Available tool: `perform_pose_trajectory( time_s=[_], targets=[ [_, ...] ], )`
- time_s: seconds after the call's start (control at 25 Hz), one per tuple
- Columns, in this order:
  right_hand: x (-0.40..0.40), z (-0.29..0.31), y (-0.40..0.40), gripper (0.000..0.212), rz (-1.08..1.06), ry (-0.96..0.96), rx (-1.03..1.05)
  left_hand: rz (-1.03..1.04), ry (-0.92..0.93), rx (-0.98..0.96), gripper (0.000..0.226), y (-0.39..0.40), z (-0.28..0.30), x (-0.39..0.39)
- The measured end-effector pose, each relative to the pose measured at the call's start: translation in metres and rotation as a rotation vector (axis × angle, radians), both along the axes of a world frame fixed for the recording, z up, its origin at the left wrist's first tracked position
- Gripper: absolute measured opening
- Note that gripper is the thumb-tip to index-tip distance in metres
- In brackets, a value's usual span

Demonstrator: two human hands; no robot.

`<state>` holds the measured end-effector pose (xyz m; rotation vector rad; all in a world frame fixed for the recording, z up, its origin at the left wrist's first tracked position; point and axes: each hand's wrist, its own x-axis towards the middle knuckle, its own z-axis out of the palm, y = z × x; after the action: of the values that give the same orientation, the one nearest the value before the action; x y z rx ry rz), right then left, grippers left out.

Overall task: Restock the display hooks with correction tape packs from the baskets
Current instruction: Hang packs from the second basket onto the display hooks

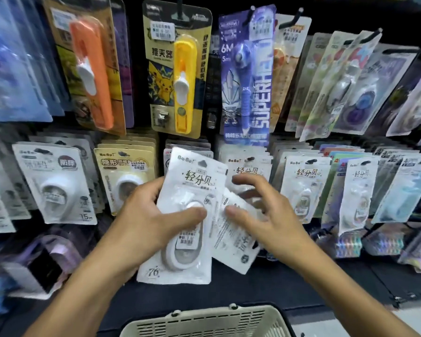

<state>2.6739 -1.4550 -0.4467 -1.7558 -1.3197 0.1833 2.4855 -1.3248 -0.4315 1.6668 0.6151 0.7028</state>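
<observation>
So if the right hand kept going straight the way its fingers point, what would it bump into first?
Probably the second pack fanned behind the front pack that the left hand grips; the right hand has fingertips almost on it, though depth is unclear.

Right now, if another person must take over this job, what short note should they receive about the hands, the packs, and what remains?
Left hand: grips a white correction tape pack in front of the display, thumb on its front.
Right hand: fingers curled, thumb touching a second white pack that sits tilted behind the first; the grip is not clear.
Basket: at the bottom edge, below the hands; its contents are not visible.
Done: the lower row of hooks already carries matching white packs to the right.
Left: both packs in the hands are not yet on a hook; hang them with the matching ones.
</observation>
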Motion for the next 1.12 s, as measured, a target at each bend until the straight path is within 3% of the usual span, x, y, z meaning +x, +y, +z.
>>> perform_pose_trajectory(
  time_s=[0.08, 0.12, 0.28, 0.4, 0.48, 0.56, 0.72, 0.84, 0.96, 1.12],
  targets=[
    [0.005, -0.005, -0.008, 0.036, 0.141, 0.35, -0.227, 0.021, -0.149, -0.223, 0.035, -0.004, -0.002, 0.007],
    [0.011, -0.003, -0.014, 0.028, 0.167, 0.396, -0.262, 0.011, -0.215, -0.322, 0.035, -0.005, -0.002, 0.011],
    [0.033, 0.017, -0.041, 0.013, 0.111, 0.167, -0.099, -0.089, -0.408, -0.571, 0.028, -0.002, -0.001, 0.016],
    [0.05, 0.029, -0.06, 0.038, 0.025, -0.059, 0.029, -0.08, -0.504, -0.611, 0.03, 0.007, 0.0, 0.013],
    [0.057, 0.027, -0.062, 0.044, -0.021, -0.165, 0.153, -0.071, -0.482, -0.598, 0.032, 0.011, -0.002, 0.013],
    [0.053, 0.018, -0.05, 0.034, -0.042, -0.216, 0.287, -0.068, -0.423, -0.586, 0.036, 0.009, -0.004, 0.015],
    [0.042, 0.002, -0.01, 0.014, -0.088, -0.579, 0.355, -0.067, -0.373, -0.572, 0.024, 0.001, -0.006, 0.022],
    [0.05, -0.003, 0.001, 0.011, -0.055, -0.666, 0.305, -0.065, -0.351, -0.526, 0.028, 0.008, -0.009, 0.019],
    [0.064, -0.01, -0.005, 0.013, -0.022, -0.811, 0.305, -0.099, -0.302, -0.489, 0.047, 0.015, -0.012, 0.014],
    [0.072, -0.015, -0.008, 0.013, -0.041, -0.746, 0.364, -0.094, -0.32, -0.473, 0.05, 0.014, -0.011, 0.016]
  ],
)
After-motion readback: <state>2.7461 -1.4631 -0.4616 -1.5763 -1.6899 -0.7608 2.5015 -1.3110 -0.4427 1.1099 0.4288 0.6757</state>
